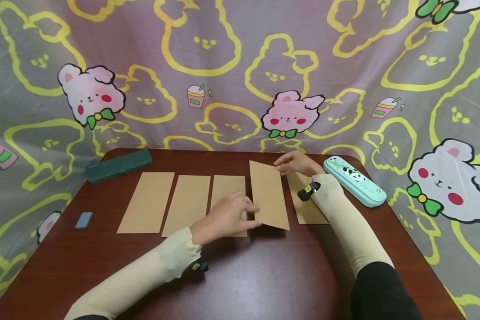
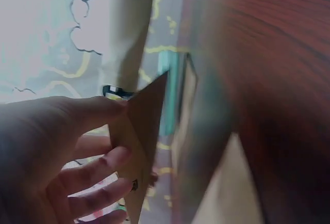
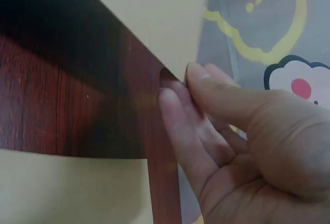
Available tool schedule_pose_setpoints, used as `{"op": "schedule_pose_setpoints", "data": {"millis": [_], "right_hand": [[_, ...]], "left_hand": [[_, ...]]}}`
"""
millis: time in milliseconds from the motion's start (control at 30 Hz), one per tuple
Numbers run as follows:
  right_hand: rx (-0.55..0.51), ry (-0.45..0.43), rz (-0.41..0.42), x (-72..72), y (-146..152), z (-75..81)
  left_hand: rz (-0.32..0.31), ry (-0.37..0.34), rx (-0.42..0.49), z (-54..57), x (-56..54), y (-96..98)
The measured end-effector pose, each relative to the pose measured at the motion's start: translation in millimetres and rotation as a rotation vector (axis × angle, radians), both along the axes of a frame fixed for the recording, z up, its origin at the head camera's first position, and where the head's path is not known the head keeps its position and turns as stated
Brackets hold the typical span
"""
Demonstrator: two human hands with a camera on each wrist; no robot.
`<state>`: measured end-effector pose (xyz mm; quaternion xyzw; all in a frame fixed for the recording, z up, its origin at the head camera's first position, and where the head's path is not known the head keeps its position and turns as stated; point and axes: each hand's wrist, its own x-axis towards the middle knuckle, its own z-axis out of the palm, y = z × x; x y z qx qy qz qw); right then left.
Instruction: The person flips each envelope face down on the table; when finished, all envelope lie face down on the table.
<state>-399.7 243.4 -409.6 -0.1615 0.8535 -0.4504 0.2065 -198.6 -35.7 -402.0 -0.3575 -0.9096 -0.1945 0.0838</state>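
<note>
A brown kraft-paper envelope (image 1: 269, 195) is held tilted, raised off the table, between my two hands. My left hand (image 1: 228, 215) pinches its near left edge, thumb on one side and fingers on the other. At its far right corner, my right hand (image 1: 298, 163) pinches the paper between thumb and fingers. In the left wrist view the envelope (image 2: 147, 115) shows a slanting fold and a small black mark. Flat on the table to the left lie three similar brown envelopes, the nearest partly behind my left hand. Another envelope (image 1: 304, 213) lies under my right forearm.
Behind the right arm rests a mint pencil case (image 1: 355, 180) with a panda print. A dark green box (image 1: 120, 166) lies at the back left, and a small blue block (image 1: 84, 220) near the left edge. A patterned curtain (image 1: 224, 89) hangs behind the brown table (image 1: 264, 275).
</note>
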Motion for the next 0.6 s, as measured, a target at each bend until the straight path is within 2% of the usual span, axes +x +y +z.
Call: {"op": "schedule_pose_setpoints", "data": {"millis": [133, 267, 433, 600], "right_hand": [[0.052, 0.017, -0.047, 0.5, 1.6, -0.6], [0.137, 0.053, -0.063, 2.7, -6.2, -11.7], [0.27, 0.187, -0.028, 7.3, -20.3, -24.6], [0.346, 0.321, 0.004, 10.6, -22.4, -20.9]], "left_hand": [[-0.017, 0.0, -0.068, -14.0, -2.8, 1.5], [-0.038, -0.018, -0.126, -27.0, -4.0, 6.8], [-0.039, -0.046, -0.179, -37.6, -3.7, 11.1], [-0.029, -0.047, -0.223, -39.4, -8.8, 11.7]]}}
